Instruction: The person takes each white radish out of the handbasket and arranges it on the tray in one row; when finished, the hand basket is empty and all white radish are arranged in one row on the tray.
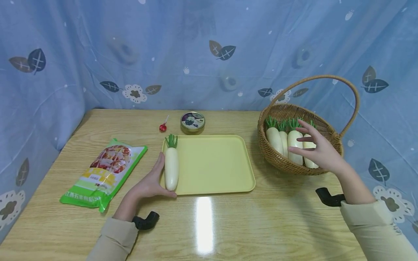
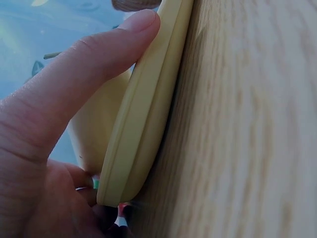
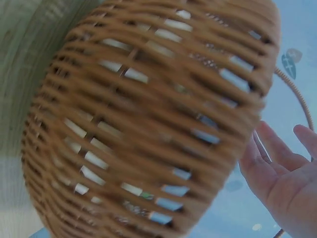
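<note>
A white radish [image 1: 171, 168] with a green top lies along the left side of a yellow tray [image 1: 215, 165]. My left hand [image 1: 151, 183] holds the tray's near left corner, thumb along the front rim and fingers at the left edge, beside the radish. In the left wrist view the thumb [image 2: 84, 69] lies against the tray's rim [image 2: 143, 109]. My right hand [image 1: 321, 148] hovers over a wicker basket [image 1: 277, 159], fingers spread and holding nothing. Several white radishes [image 1: 295, 146] lean inside it, partly hidden by that hand. The basket wall [image 3: 138, 109] fills most of the right wrist view.
A green-edged food bag [image 1: 106, 172] lies left of the tray. Behind the tray are a red lollipop [image 1: 163, 127] and a round tin [image 1: 192, 122]. The basket's tall handle [image 1: 321, 77] arches above it. A blue patterned curtain [image 1: 183, 47] surrounds the wooden table [image 1: 254, 224].
</note>
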`<state>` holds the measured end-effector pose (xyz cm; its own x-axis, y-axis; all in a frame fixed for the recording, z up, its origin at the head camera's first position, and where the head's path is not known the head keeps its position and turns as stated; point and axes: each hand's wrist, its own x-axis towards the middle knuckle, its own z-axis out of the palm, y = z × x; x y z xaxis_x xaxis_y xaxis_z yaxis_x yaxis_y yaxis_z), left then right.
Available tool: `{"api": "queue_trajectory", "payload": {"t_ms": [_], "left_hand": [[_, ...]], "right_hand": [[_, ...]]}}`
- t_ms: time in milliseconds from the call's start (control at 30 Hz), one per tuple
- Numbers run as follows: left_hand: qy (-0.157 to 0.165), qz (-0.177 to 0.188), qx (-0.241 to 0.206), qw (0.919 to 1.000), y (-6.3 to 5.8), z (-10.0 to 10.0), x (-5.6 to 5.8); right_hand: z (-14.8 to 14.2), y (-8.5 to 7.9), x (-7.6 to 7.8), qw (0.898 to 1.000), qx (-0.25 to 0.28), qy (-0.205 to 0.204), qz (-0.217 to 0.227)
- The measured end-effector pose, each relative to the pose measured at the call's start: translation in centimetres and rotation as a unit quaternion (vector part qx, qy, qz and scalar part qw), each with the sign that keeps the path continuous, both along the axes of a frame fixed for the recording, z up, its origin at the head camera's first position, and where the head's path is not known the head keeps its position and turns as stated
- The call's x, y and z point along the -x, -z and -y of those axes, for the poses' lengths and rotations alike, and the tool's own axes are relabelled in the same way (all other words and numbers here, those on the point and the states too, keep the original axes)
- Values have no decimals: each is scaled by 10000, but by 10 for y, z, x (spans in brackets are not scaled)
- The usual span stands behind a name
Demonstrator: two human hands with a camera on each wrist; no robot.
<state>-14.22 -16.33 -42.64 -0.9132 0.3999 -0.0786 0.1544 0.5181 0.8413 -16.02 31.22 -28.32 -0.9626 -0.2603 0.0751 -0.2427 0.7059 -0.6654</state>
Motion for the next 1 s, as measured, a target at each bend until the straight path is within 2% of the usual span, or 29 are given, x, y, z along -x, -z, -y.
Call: {"api": "queue_trajectory", "payload": {"t_ms": [233, 633, 1000], "left_hand": [[-76, 82, -53, 9999, -1, 1, -2], [-63, 15, -63, 10000, 0, 4, -3], [-74, 33, 20, 10000, 0, 1, 0]], "right_hand": [[-13, 4, 5, 9999, -77, 88, 79], [-31, 16, 14, 9992, -167, 305, 215], [-52, 23, 19, 9959, -638, 449, 452]]}}
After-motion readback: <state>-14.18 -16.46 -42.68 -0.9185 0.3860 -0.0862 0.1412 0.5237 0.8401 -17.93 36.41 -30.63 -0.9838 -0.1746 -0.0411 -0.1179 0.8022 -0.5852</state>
